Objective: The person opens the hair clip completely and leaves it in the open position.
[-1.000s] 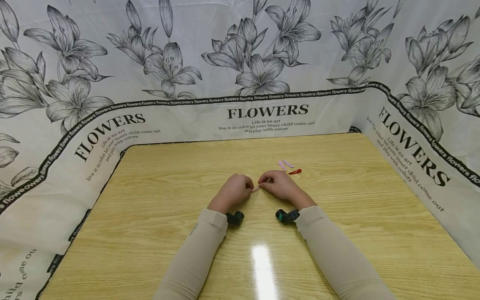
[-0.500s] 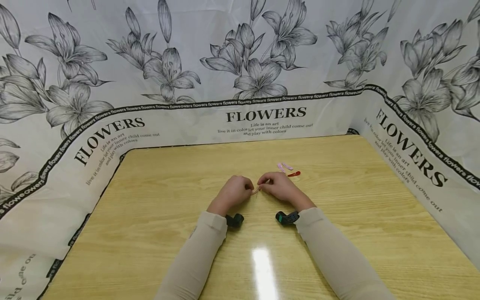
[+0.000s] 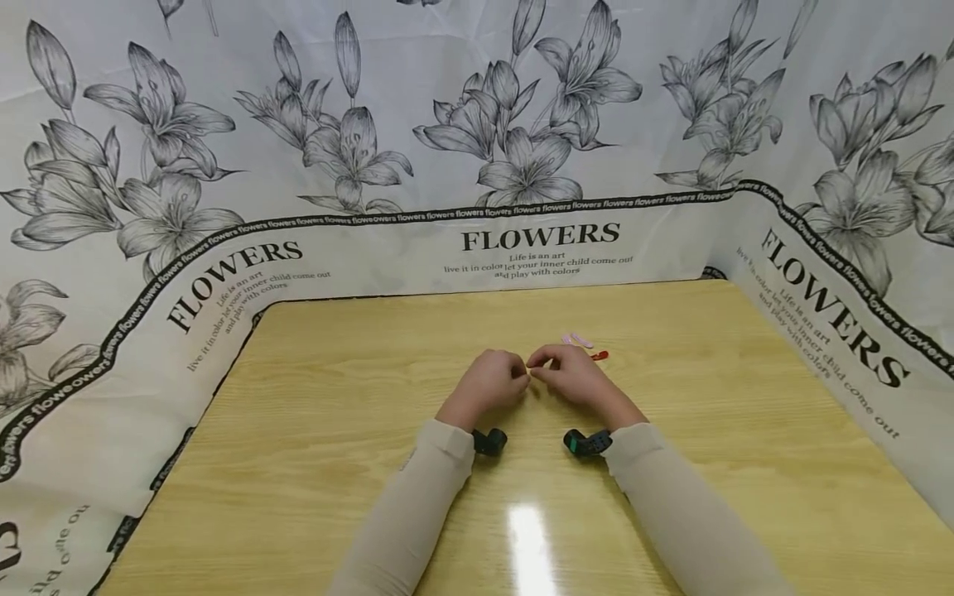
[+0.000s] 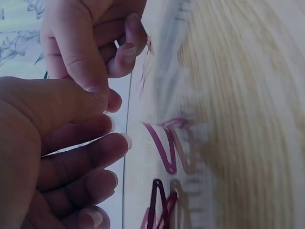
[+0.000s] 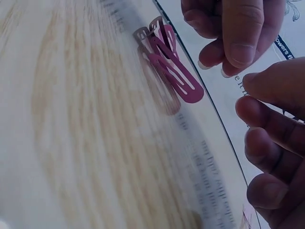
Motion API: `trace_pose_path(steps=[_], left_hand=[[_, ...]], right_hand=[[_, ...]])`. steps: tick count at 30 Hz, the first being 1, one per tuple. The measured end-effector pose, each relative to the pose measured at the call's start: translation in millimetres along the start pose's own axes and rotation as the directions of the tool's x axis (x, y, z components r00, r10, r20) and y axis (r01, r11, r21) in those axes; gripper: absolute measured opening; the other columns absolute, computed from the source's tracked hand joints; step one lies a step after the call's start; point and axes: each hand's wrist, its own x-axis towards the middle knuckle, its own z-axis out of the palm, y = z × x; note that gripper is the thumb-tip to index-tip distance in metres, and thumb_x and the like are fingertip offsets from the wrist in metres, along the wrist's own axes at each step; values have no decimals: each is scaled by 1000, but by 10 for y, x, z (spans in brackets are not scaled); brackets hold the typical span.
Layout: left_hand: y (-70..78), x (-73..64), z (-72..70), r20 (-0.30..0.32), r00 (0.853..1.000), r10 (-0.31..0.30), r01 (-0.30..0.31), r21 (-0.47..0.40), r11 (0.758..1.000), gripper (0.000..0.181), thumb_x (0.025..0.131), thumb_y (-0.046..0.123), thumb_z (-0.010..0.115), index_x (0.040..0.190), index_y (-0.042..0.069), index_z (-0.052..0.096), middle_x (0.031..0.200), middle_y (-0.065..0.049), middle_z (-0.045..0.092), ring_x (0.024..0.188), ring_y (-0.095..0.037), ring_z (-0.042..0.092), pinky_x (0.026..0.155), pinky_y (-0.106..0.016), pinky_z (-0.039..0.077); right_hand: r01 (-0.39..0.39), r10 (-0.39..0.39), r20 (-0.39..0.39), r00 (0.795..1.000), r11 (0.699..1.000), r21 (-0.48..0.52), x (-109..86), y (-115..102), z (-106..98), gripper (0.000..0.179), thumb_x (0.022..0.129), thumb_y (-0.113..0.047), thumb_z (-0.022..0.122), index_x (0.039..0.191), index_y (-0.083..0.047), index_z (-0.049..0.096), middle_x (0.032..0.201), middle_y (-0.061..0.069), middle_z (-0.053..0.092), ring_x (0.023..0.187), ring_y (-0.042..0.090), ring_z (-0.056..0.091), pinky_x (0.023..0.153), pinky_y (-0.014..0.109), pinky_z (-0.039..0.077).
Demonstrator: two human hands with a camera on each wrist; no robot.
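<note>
Left hand (image 3: 488,381) drawn closer to right hand (image 3: 574,372), near the red clip (image 3: 601,356); whether either hand's fingers clamp anything, I cannot tell.

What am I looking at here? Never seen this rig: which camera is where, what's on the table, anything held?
No robot: just a person's bare left hand and right hand. The wide picture comes from a camera worn on the head, looking forward and down. The two close-ups come from the black wrist cameras, one per arm, each watching its own hand's work. On the wooden table, past the right hand, lie pink hair clips and a red clip. The fingertips meet closely; whether they hold anything can't be made out.
</note>
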Motion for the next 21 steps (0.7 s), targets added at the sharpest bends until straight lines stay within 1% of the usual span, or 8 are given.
trace_pose_path(steps=[1, 3, 5, 7, 8, 10, 12, 21], left_hand=[[20, 6, 7, 4, 1000, -3, 3, 14, 1000, 22, 96, 28, 57, 96, 13, 74, 89, 1, 71, 75, -10, 61, 71, -25, 51], [61, 30, 13, 4, 1000, 0, -1, 43, 999, 24, 96, 29, 57, 100, 12, 74, 93, 1, 72, 78, -10, 62, 74, -26, 52], [109, 70, 0, 3, 1000, 7, -8, 59, 998, 26, 97, 30, 56, 104, 12, 74, 97, 0, 72, 82, -11, 63, 77, -27, 52], [155, 116, -19, -4, 1000, 13, -13, 74, 997, 26, 97, 29, 56, 104, 13, 74, 98, 0, 72, 83, -12, 64, 78, -28, 53], [175, 140, -25, -8, 1000, 13, -12, 81, 997, 25, 97, 29, 56, 104, 13, 74, 98, 0, 72, 84, -12, 64, 79, -28, 53], [208, 183, -34, -8, 1000, 15, -14, 93, 996, 25, 97, 29, 56, 104, 14, 74, 99, 1, 73, 87, -13, 65, 80, -29, 53], [229, 222, -29, -5, 1000, 15, -14, 101, 995, 24, 97, 28, 56, 104, 14, 74, 100, 1, 73, 88, -13, 65, 82, -29, 53], [267, 340, 48, -1, 1000, 17, -17, 123, 992, 22, 96, 28, 57, 105, 15, 73, 100, 3, 71, 86, -11, 63, 80, -28, 52]], right_hand=[[-2, 2, 1, 1000, 1000, -7, -13, 6, -4, 14, 95, -22, 62, 105, -19, 70, 97, 3, 67, 72, 17, 55, 65, 33, 48], [3, -4, -12, 1000, 999, -34, -31, 14, -25, 13, 95, -22, 63, 105, -20, 71, 99, 2, 68, 73, 16, 55, 81, 39, 47], [20, -22, -36, 999, 998, -54, -36, 16, -63, 13, 94, -21, 63, 104, -18, 71, 97, 3, 68, 71, 17, 55, 97, 45, 41], [43, -47, -53, 997, 996, -78, -27, 21, -107, 13, 94, -20, 63, 104, -17, 71, 97, 4, 68, 71, 17, 55, 98, 45, 40], [52, -57, -58, 997, 995, -91, -20, 22, -130, 14, 94, -20, 63, 104, -16, 71, 97, 4, 68, 71, 17, 54, 97, 44, 41], [53, -60, -62, 996, 993, -102, -7, 29, -172, 14, 94, -21, 63, 105, -15, 71, 99, 5, 67, 71, 17, 54, 81, 40, 49], [46, -52, -56, 997, 993, -113, 2, 42, -212, 14, 94, -21, 63, 105, -15, 71, 100, 6, 67, 71, 17, 54, 65, 34, 47], [36, -45, -46, 998, 985, -167, -7, 62, -391, 13, 95, -21, 62, 103, -14, 70, 100, 7, 67, 74, 19, 54, 65, 32, 45]])
